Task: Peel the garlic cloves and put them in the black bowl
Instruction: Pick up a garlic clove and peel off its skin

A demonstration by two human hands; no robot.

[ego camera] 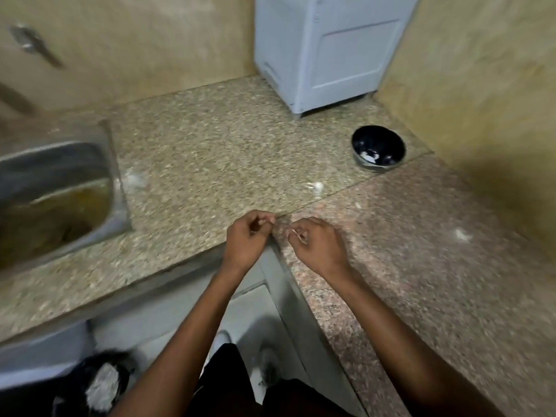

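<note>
We've got both hands at the counter [210,152] edge. Left hand [248,236] has fingers curled, pinching something small; right hand [316,245] pinches a pale bit, prob. a clove or its skin, too blurred to tell. At 1 o'clock, a loose clove [317,186] lies on the counter. Further, approx. 2 o'clock, the bowl [378,147] holds some white pieces. We'd judge cloves light, firm, slick once bare; skin papery, so nip at the tip.

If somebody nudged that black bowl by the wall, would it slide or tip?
The black bowl probably slides rather than tips: it sits upright on the smooth stone counter. It is likely light, holding only a few pale pieces. Its rounded sides may let it rock.
</note>
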